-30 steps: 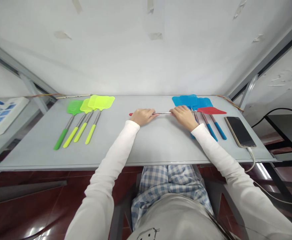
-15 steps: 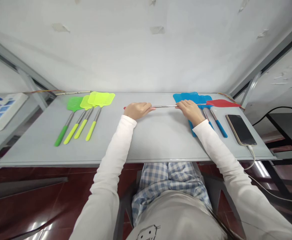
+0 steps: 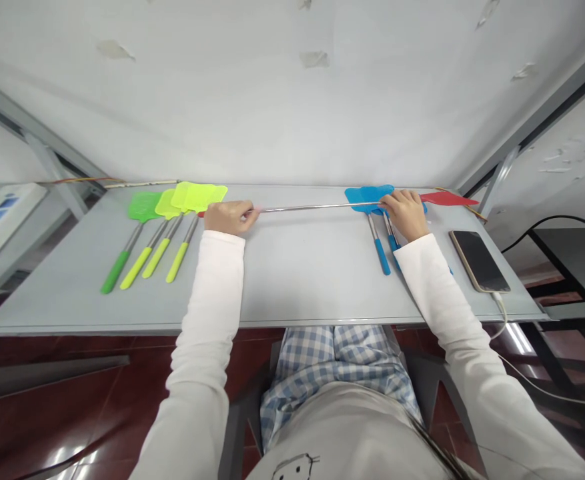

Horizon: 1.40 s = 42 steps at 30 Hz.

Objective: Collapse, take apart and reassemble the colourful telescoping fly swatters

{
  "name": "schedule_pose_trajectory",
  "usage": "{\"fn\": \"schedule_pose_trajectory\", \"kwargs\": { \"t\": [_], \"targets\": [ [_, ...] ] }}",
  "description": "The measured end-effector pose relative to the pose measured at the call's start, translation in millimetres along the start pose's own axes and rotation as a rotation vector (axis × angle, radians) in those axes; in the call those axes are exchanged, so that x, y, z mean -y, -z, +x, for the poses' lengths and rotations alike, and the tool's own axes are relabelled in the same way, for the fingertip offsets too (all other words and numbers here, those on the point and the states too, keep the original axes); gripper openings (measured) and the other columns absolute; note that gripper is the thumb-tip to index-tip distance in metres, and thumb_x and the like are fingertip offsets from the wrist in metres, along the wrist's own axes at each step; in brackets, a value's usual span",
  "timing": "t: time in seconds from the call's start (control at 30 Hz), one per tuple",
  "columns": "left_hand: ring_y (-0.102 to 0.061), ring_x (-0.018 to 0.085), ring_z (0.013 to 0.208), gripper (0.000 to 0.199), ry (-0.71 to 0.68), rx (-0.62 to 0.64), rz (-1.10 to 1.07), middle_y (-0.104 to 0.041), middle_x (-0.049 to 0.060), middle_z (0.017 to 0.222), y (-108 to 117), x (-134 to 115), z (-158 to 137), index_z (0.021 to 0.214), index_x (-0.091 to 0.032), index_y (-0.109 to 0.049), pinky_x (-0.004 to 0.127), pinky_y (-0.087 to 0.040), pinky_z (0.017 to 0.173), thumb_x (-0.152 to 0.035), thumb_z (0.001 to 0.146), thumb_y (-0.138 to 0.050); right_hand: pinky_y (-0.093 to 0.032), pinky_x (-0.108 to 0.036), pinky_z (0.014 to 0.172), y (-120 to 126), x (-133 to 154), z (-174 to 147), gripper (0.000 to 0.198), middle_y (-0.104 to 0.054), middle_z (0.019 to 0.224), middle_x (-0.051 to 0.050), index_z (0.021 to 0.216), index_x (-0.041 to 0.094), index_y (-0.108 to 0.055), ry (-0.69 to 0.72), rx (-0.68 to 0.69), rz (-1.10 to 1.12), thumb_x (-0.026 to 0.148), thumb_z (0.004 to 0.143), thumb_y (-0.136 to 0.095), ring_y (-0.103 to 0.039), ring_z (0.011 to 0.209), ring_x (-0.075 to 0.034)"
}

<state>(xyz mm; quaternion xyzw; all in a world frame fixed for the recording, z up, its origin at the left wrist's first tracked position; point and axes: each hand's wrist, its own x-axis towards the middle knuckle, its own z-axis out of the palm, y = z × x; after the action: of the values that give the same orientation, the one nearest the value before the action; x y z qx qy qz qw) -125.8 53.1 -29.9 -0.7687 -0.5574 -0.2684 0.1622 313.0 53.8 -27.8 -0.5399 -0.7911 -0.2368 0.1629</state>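
Red swatter (image 3: 317, 207), seen from the head camera, lies stretched crosswise between the two hands, its bare metal rod filling the gap between the left fingers and the right ones. The left hand (image 3: 228, 217) is curled closed around the handle end, with a bit of red poking out past the outer side of its fingers. The right hand (image 3: 408, 213) has its fingers bent down over the rod near the other end, closed on it, and the red blade sticks out beyond them to the right.

Just behind and left of the left fingers sit the yellow swatters (image 3: 199, 197), blades overlapping, with a green swatter (image 3: 145, 206) farther out on that side. The blue swatters (image 3: 361, 197) lie under and beside the right fingers, partly hidden by hand and sleeve; the rod crosses in front of their blades, and whether it touches them I cannot tell. Past the right fingers, nearer the body, a phone (image 3: 479, 261) rests on the grey table (image 3: 312, 280) with a white cable (image 3: 501, 313) plugged into its near end
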Motion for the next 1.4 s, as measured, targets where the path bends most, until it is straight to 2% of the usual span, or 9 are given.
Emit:
{"fn": "schedule_pose_trajectory", "kwargs": {
  "t": [0.2, 0.37, 0.53, 0.7, 0.83, 1.0, 1.17, 1.27, 1.4],
  "targets": [
    [-0.019, 0.011, 0.045, 0.049, 0.309, -0.085, -0.044, -0.022, -0.002, 0.042, -4, 25, -2, 0.044, -0.021, -0.028, 0.032, -0.015, 0.055, -0.040, 0.084, -0.047, -0.034, -0.047, 0.093, -10, -15, -7, 0.031, -0.064, 0.106, -0.016, 0.103, 0.015, -0.067, -0.197, -0.077, -0.052, 0.030, 0.097, -0.040, -0.052, 0.106, -0.031],
    [-0.016, 0.011, 0.047, 0.047, 0.400, -0.118, -0.013, -0.019, -0.002, 0.041, -6, 27, -1, 0.042, -0.022, -0.026, 0.033, -0.014, 0.056, -0.037, 0.083, -0.046, -0.033, -0.049, 0.092, -13, -19, -8, 0.033, -0.066, 0.095, -0.014, 0.097, 0.018, -0.069, -0.205, -0.039, -0.033, 0.029, 0.097, -0.038, -0.054, 0.102, -0.031],
    [-0.022, 0.012, 0.048, 0.047, 0.444, -0.146, -0.046, -0.015, -0.003, 0.042, -7, 25, 0, 0.042, -0.022, -0.029, 0.033, -0.016, 0.057, -0.035, 0.083, -0.047, -0.033, -0.044, 0.088, -1, -19, -6, 0.036, -0.068, 0.101, -0.015, 0.105, 0.017, -0.068, -0.200, 0.057, -0.014, 0.028, 0.099, -0.034, -0.055, 0.102, -0.029],
    [-0.027, 0.013, 0.048, 0.046, 0.465, -0.181, -0.057, -0.010, -0.004, 0.041, -9, 22, 2, 0.041, -0.022, -0.033, 0.032, -0.018, 0.057, -0.035, 0.081, -0.050, -0.032, -0.039, 0.080, 5, -24, -5, 0.037, -0.071, 0.091, -0.014, 0.099, 0.015, -0.069, -0.234, 0.171, -0.026, 0.030, 0.100, -0.035, -0.058, 0.088, -0.027],
    [-0.034, 0.015, 0.049, 0.042, 0.456, -0.153, -0.028, -0.017, -0.002, 0.039, -18, 1, 6, 0.042, -0.021, -0.043, 0.031, -0.019, 0.057, -0.037, 0.081, -0.050, -0.030, -0.038, 0.076, 8, -16, -3, 0.033, -0.071, 0.084, -0.012, 0.091, 0.017, -0.069, -0.135, 0.111, -0.008, 0.028, 0.098, -0.039, -0.057, 0.082, -0.026],
    [-0.040, 0.015, 0.048, 0.043, 0.367, -0.181, -0.068, -0.037, 0.003, 0.038, -39, -52, 8, 0.046, -0.019, -0.054, 0.029, -0.021, 0.056, -0.040, 0.083, -0.048, -0.030, -0.038, 0.076, 16, 32, 3, 0.029, -0.069, 0.077, -0.011, 0.088, 0.016, -0.069, 0.089, 0.109, 0.054, 0.020, 0.096, -0.042, -0.055, 0.081, -0.025],
    [-0.041, 0.014, 0.044, 0.049, 0.286, -0.204, -0.117, -0.038, 0.003, 0.036, -47, -98, 0, 0.047, -0.019, -0.057, 0.028, -0.020, 0.054, -0.042, 0.088, -0.044, -0.028, -0.036, 0.074, 23, 74, 4, 0.030, -0.069, 0.076, -0.011, 0.088, 0.015, -0.068, 0.190, 0.111, 0.051, 0.015, 0.096, -0.040, -0.053, 0.080, -0.024],
    [-0.042, 0.014, 0.045, 0.050, 0.278, -0.146, -0.140, -0.041, 0.004, 0.037, -47, -113, -1, 0.049, -0.018, -0.059, 0.028, -0.020, 0.054, -0.043, 0.089, -0.043, -0.027, -0.036, 0.073, 25, 85, 2, 0.034, -0.068, 0.074, -0.010, 0.087, 0.015, -0.068, 0.238, 0.116, 0.029, 0.013, 0.098, -0.037, -0.053, 0.079, -0.024],
    [-0.045, 0.016, 0.049, 0.053, 0.312, -0.087, -0.175, -0.043, 0.006, 0.040, -45, -114, 8, 0.051, -0.018, -0.060, 0.030, -0.022, 0.056, -0.045, 0.092, -0.038, -0.028, -0.037, 0.076, 25, 86, 6, 0.038, -0.072, 0.087, -0.010, 0.095, 0.017, -0.068, 0.165, 0.051, 0.088, 0.018, 0.101, -0.030, -0.054, 0.083, -0.023]
  ]
}}
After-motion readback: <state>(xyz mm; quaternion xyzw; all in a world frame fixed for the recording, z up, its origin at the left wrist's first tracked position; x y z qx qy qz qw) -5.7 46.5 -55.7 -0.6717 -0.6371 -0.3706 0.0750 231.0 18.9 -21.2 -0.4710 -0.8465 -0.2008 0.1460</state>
